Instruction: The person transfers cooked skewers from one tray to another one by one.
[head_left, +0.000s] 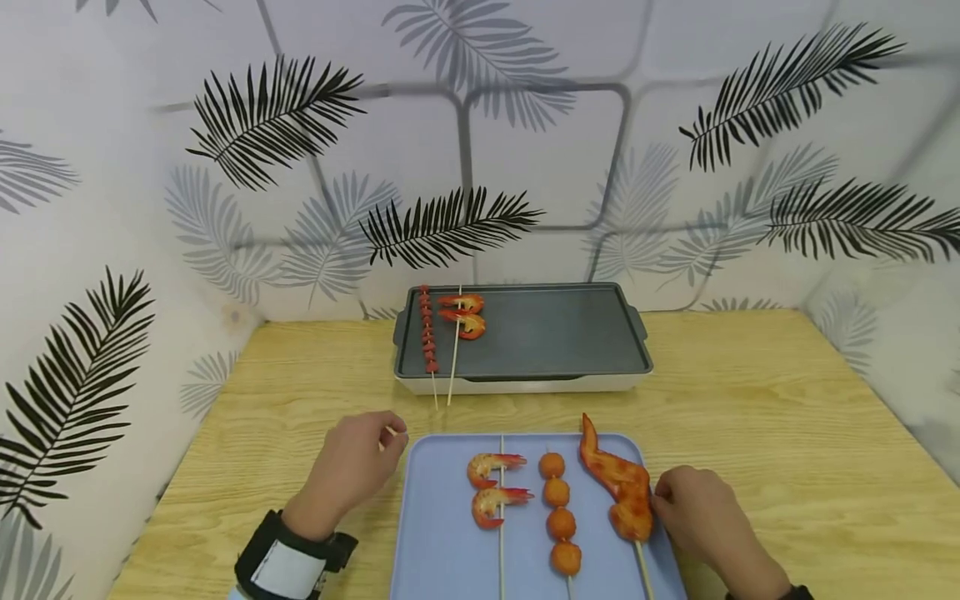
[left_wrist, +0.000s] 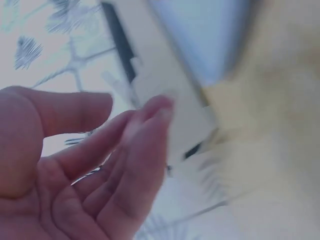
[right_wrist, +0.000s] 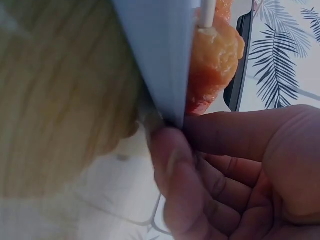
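Note:
My right hand (head_left: 697,508) pinches the right rim of a blue tray (head_left: 450,567) between thumb and fingers, as the right wrist view shows close up. On the tray lie a shrimp skewer (head_left: 491,500), a skewer of orange balls (head_left: 557,492) and a chicken wing skewer (head_left: 626,487), the wing nearest my right hand. Left of the tray, my left hand (head_left: 356,462) is loosely curled over the table with nothing in it. In the left wrist view its thumb and fingertips stand apart.
Behind the tray stands a dark grill pan (head_left: 555,333) with a light base. Across its left part lie a thin skewer of red meat pieces (head_left: 427,329) and another shrimp skewer (head_left: 467,321), sticks over the front edge. A leaf-patterned wall covering (head_left: 525,150) rises behind the wooden table (head_left: 765,392).

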